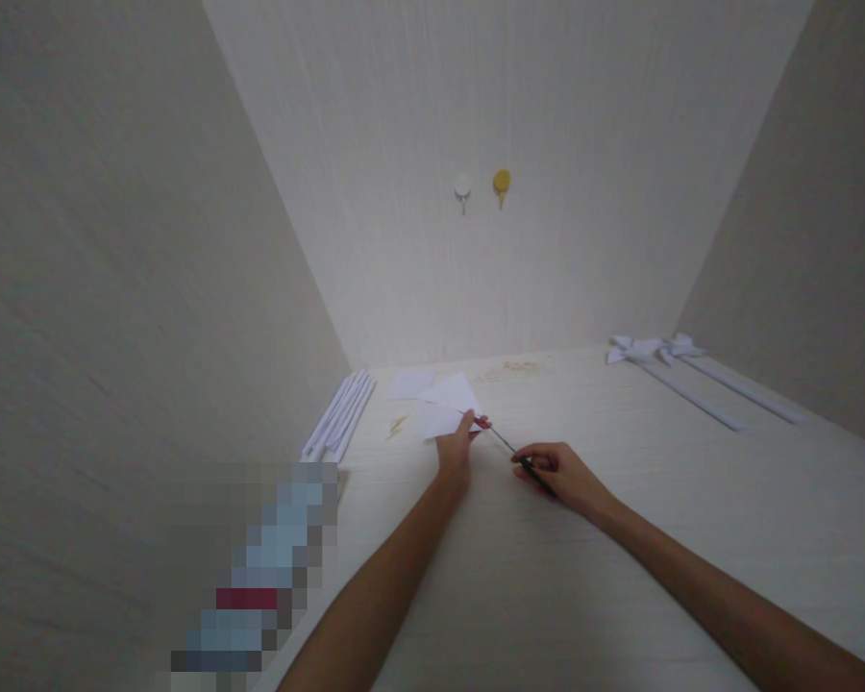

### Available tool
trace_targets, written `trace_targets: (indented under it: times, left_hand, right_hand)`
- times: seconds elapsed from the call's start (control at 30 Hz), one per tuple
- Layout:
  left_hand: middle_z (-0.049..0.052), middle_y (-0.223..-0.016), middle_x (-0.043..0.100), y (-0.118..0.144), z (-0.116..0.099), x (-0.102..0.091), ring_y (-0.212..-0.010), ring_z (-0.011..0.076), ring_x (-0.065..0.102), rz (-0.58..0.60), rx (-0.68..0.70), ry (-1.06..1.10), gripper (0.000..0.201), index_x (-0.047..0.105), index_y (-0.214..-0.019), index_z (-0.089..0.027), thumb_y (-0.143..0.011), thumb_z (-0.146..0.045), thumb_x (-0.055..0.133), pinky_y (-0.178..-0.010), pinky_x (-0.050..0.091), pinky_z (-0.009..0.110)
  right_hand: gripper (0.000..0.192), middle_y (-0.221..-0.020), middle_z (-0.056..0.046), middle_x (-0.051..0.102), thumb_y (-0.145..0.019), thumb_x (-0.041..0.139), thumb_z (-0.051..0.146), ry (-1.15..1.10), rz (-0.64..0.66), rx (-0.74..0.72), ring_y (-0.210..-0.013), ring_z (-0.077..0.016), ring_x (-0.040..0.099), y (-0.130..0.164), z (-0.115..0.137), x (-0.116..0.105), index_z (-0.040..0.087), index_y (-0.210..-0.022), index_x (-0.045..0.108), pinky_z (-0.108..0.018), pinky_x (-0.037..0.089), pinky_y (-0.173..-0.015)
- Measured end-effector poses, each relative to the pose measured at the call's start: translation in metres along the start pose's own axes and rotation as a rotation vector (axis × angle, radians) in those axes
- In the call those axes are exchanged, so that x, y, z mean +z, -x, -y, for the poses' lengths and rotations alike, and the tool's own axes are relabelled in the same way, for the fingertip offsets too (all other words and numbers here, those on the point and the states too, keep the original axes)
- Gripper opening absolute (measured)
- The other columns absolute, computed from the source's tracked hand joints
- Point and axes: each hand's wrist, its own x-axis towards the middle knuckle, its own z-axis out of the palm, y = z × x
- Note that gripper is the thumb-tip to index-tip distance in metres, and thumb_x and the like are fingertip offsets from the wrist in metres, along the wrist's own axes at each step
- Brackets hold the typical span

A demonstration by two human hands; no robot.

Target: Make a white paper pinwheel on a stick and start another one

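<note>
A white piece of paper (pixel 448 408), with a slit or gap between its flaps, is pinched in my left hand (pixel 461 444), raised over the table. My right hand (pixel 556 471) is closed around the black handle of a thin-shafted tool (pixel 506 442), which looks like a screwdriver or an awl. Its shaft slants up and left to the paper beside my left fingertips; whether the tip goes through the paper I cannot tell. Behind the held paper lies another white paper sheet (pixel 409 384). Small yellowish slivers (pixel 396 427) rest left of my left hand.
Rolled white paper sticks (pixel 340 415) are bundled at the left wall. Two paper pinwheels on sticks (pixel 692 384) lie at the back right. A pixelated patch (pixel 259 577) hides the lower left. Two hooks, white (pixel 462 187) and yellow (pixel 502 182), are on the back wall.
</note>
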Motion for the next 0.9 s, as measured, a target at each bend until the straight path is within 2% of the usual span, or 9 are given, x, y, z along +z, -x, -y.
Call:
trace_targets:
  times: [0.27,0.57,0.77,0.9]
  left_hand:
    - [0.0,-0.056,0.06,0.0,0.0,-0.001,-0.058,0.0128,0.059,0.01,0.003,-0.004,0.011,0.058,-0.059,-0.012,-0.059,-0.022,0.062,-0.062,0.047,0.027]
    - [0.0,-0.055,0.059,-0.001,0.002,-0.001,-0.056,0.0125,0.058,0.002,-0.003,-0.018,0.011,0.057,-0.06,-0.012,-0.059,-0.023,0.061,-0.06,0.046,0.026]
    - [-0.001,-0.057,0.059,-0.002,0.001,0.0,-0.056,0.013,0.058,-0.025,0.011,0.04,0.015,0.055,-0.066,-0.013,-0.057,-0.022,0.063,-0.062,0.047,0.029]
    - [-0.001,-0.058,0.059,-0.001,-0.001,-0.001,-0.057,0.0131,0.058,-0.021,0.006,0.006,0.013,0.056,-0.064,-0.014,-0.057,-0.022,0.062,-0.064,0.045,0.029]
  right_hand:
    - [0.026,-0.041,0.007,0.033,-0.063,0.059,0.035,0.085,0.0,-0.078,-0.036,-0.0047,0.025,0.002,0.001,-0.002,0.012,-0.074,0.062,-0.018,0.017,-0.035]
    - [0.026,-0.042,0.006,0.035,-0.062,0.058,0.038,0.127,0.004,-0.086,-0.038,-0.0052,0.026,0.004,0.009,-0.002,0.012,-0.067,0.06,-0.02,0.017,-0.037]
    - [0.026,-0.038,0.01,0.031,-0.059,0.061,0.037,0.05,0.021,-0.029,-0.033,-0.0046,0.026,0.003,0.009,-0.001,0.014,-0.07,0.057,-0.019,0.018,-0.034]
    - [0.031,-0.038,0.008,0.04,-0.058,0.062,0.039,-0.049,-0.008,-0.014,-0.031,-0.0052,0.031,0.002,0.009,0.0,0.015,-0.075,0.053,-0.018,0.021,-0.032]
